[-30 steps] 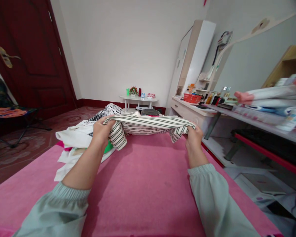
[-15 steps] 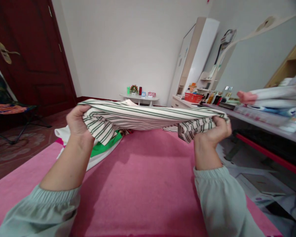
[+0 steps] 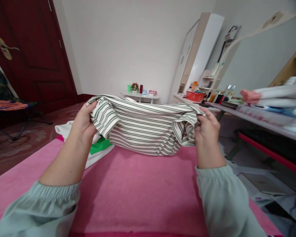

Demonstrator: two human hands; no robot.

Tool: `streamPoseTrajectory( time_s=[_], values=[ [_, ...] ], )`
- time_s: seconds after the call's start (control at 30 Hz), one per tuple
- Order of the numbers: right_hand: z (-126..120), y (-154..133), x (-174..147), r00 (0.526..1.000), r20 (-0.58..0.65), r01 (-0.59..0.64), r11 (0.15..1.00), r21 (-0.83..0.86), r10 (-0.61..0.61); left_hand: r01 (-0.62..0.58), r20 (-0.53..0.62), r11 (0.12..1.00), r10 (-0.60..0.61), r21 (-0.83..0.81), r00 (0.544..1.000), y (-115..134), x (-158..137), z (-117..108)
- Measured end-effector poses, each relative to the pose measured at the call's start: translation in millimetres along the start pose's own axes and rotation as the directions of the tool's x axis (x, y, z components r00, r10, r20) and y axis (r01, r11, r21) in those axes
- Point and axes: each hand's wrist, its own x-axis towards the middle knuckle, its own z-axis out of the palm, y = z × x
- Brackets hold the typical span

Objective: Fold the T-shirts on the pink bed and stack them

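Observation:
A white shirt with dark green stripes (image 3: 143,128) hangs stretched between my two hands, above a pink-covered surface (image 3: 138,187). My left hand (image 3: 86,120) grips it near one shoulder, with a short sleeve drooping beside the fingers. At the opposite shoulder my right hand (image 3: 207,126) is closed on the fabric, next to the other bunched sleeve. The shirt's body falls in front, its lower edge close to the pink cover; whether it touches cannot be told. Beyond my left hand lies a white and green garment (image 3: 101,146), partly hidden by the striped shirt.
On the right stands a dressing table (image 3: 266,121) with bottles, a red basket (image 3: 194,96) and a mirror. A small white table (image 3: 138,95) with several items is by the far wall. At left are a folding chair (image 3: 12,105) and a dark red door (image 3: 32,56).
The striped shirt's body has swung down and now hangs toward me. My hands have come closer together, the right one moving leftward, and both still hold the shirt.

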Motion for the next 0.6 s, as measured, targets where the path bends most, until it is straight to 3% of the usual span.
streamPoseTrajectory(
  time_s=[0.17,0.33,0.5,0.6],
  values=[
    [-5,21,3,0.991,0.034,-0.134,0.989,0.055,0.132,0.040,-0.005,0.999,-0.039,0.007,0.999,-12,5,-9],
    [-3,26,0,0.984,0.067,-0.168,0.983,0.070,0.164,0.072,-0.053,0.997,-0.072,-0.003,0.996,-14,3,-7],
    [3,32,-10,0.964,0.200,-0.185,0.983,0.020,0.177,0.064,0.063,0.998,-0.063,-0.013,0.996,-20,1,-8],
    [2,46,-16,0.926,0.311,-0.201,0.977,-0.074,0.214,0.052,0.134,0.994,-0.065,0.092,0.989,-32,-1,-12]
  ],
)
